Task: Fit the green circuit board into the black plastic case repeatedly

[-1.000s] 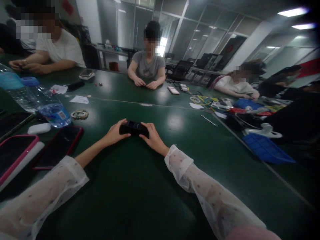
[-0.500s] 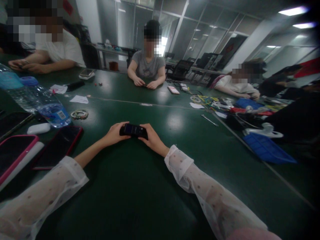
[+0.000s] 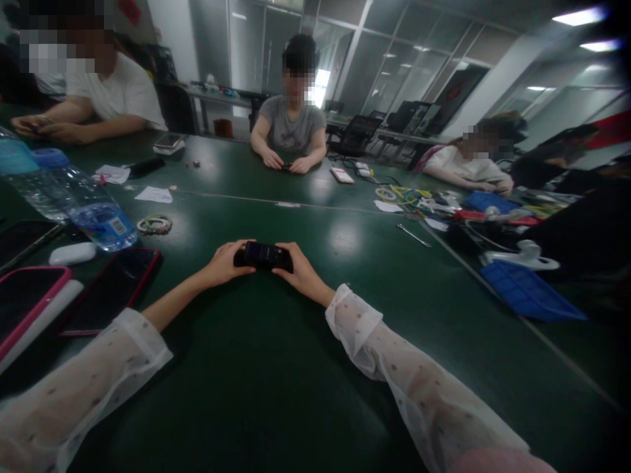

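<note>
Past the near stretch of green worktop (image 3: pixel 276 374), the left hand (image 3: pixel 225 264) and right hand (image 3: pixel 304 270) each grip one end of the black device (image 3: pixel 265 255) between them, probably light, stiff, smooth and breakable, best held by those ends, off its screen-like face.

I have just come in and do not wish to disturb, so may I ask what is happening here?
The camera wearer's left hand and right hand hold a small black device by its two ends. Toward the left are a red-edged phone and a water bottle; toward the right, a wrench lies on the green table. Opposite sits a person in grey, hands close together.
</note>
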`<move>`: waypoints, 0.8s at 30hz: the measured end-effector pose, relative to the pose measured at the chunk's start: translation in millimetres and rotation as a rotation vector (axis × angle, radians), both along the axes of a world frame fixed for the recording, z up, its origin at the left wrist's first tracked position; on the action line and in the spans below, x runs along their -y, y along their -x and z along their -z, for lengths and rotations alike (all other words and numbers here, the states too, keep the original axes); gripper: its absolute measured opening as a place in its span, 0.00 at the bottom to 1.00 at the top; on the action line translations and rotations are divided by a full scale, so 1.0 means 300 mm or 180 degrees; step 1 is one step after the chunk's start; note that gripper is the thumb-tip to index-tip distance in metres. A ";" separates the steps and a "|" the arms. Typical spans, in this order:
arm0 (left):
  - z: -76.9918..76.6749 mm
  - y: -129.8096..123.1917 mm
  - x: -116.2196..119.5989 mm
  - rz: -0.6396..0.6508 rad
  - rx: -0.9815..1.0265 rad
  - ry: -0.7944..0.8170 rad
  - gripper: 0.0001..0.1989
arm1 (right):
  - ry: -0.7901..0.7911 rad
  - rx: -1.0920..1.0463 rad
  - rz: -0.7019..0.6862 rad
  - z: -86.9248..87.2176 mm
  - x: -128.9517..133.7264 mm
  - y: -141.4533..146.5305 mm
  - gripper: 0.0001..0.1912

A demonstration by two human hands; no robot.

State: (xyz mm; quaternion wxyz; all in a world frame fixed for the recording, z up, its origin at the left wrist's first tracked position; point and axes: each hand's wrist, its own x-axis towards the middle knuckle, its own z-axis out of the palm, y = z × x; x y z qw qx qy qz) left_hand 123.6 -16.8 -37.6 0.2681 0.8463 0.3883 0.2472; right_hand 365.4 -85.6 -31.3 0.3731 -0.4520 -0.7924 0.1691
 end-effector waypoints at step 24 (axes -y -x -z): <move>0.035 0.002 -0.017 -0.0022 0.0116 -0.0007 0.32 | -0.0158 -0.0655 0.0420 -0.005 0.002 0.001 0.27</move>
